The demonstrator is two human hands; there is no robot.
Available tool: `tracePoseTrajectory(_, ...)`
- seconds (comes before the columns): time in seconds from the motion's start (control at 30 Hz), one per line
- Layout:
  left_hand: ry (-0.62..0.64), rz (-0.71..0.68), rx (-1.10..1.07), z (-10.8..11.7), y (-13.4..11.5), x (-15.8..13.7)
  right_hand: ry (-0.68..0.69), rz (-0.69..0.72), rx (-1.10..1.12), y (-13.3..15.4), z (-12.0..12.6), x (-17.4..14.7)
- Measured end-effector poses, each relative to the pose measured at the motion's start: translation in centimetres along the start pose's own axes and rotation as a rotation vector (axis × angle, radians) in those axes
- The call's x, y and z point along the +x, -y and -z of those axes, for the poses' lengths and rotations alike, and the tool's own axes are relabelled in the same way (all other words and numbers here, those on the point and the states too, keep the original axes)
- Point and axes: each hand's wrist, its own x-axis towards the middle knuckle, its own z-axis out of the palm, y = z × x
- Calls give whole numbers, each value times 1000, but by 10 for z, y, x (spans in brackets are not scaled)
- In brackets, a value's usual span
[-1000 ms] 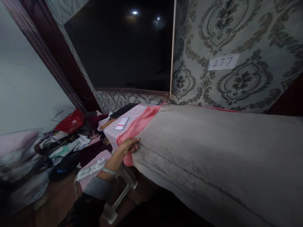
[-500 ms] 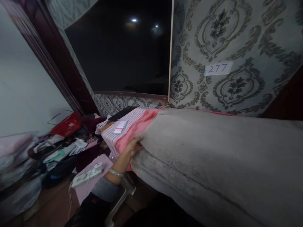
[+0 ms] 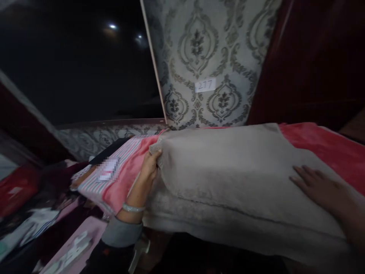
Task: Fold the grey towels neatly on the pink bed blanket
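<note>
A large grey-beige cloth [image 3: 222, 163] lies spread over the table in the head view, its front part hanging over the near edge. A dark line, a seam or fold, runs along that part. My left hand [image 3: 151, 163] pinches the cloth's left edge, thumb on top, with a small flap of it lifted. On the right, my right hand [image 3: 316, 182] rests flat on the cloth with fingers spread. Beneath the cloth, a pink-red cover [image 3: 330, 144] shows at the right and a pink fabric [image 3: 122, 182] at the left.
A striped cloth [image 3: 94, 182] and a dark flat object [image 3: 111, 150] lie left of the cloth. A big black screen [image 3: 85, 68] hangs behind. Lower left are a pink stool-like surface [image 3: 88, 236] with a power strip, a red basket [image 3: 17, 190] and heaped clothes.
The view has turned right. My right hand has come into view, lying on the cloth. My left hand now lifts a flap of the cloth's left edge. More red cover shows at right.
</note>
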Motion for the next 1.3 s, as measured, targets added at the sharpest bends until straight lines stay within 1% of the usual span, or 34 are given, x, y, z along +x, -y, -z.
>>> tracePoseTrajectory(0.03, 74, -44, 32, -21, -5, -1, 74, -36, -22, 5, 4, 0)
tracePoseTrajectory(0.1, 247, -133, 150, -61, -8, -11, 154, -88, -72, 18, 14, 0)
tracePoseTrajectory(0.13, 346, -187, 245, -80, -5, -20, 175, -96, -92, 24, 19, 0)
tracePoseTrajectory(0.2, 559, -301, 496, -109, 10, -44, 192, -101, -125, 31, 26, 0)
tracePoseTrajectory(0.27, 754, -347, 726, -127, 33, -71, 196, -94, -147, 33, 27, 1)
tracePoseTrajectory(0.3, 833, -352, 833, -131, 45, -83, 194, -94, -156, 32, 26, 2)
tracePoseTrajectory(0.33, 876, -365, 927, -133, 56, -94, 191, -100, -163, 30, 23, 3)
tracePoseTrajectory(0.4, 877, -431, 1053, -131, 71, -110, 177, -107, -164, 23, 16, 6)
tracePoseTrajectory(0.5, 828, -513, 1166, -122, 79, -121, 130, -89, -141, 14, 11, 9)
tracePoseTrajectory(0.57, 816, -514, 1243, -117, 79, -123, 120, -98, -126, 17, 16, 12)
tracePoseTrajectory(0.6, 808, -517, 1274, -115, 79, -123, 113, -116, -120, 22, 21, 13)
tracePoseTrajectory(0.63, 800, -527, 1295, -114, 79, -123, 100, -125, -103, 32, 28, 16)
tracePoseTrajectory(0.7, 784, -569, 1310, -112, 81, -122, 73, -115, -4, 62, 40, 22)
tracePoseTrajectory(0.73, 775, -598, 1309, -112, 83, -122, 73, -78, 80, 81, 44, 25)
tracePoseTrajectory(0.77, 759, -627, 1305, -112, 84, -122, 113, -60, 197, 103, 46, 29)
tracePoseTrajectory(0.83, 719, -681, 1293, -111, 87, -123, 187, -31, 283, 148, 40, 38)
tracePoseTrajectory(0.9, 680, -727, 1275, -110, 90, -122, 266, -32, 349, 190, 27, 46)
tracePoseTrajectory(0.97, 637, -769, 1260, -109, 91, -120, 309, -46, 399, 223, 13, 55)
tracePoseTrajectory(1.0, 616, -792, 1253, -109, 92, -119, 308, -51, 417, 236, 8, 60)
tracePoseTrajectory(1.07, 573, -845, 1232, -111, 90, -115, 268, -51, 445, 254, 3, 71)
tracePoseTrajectory(1.13, 541, -902, 1197, -117, 86, -112, 202, -45, 468, 261, 5, 81)
tracePoseTrajectory(1.23, 510, -950, 1151, -133, 84, -112, 117, -56, 478, 254, 12, 91)
tracePoseTrajectory(1.3, 539, -953, 1177, -145, 91, -115, 94, -90, 452, 241, 13, 90)
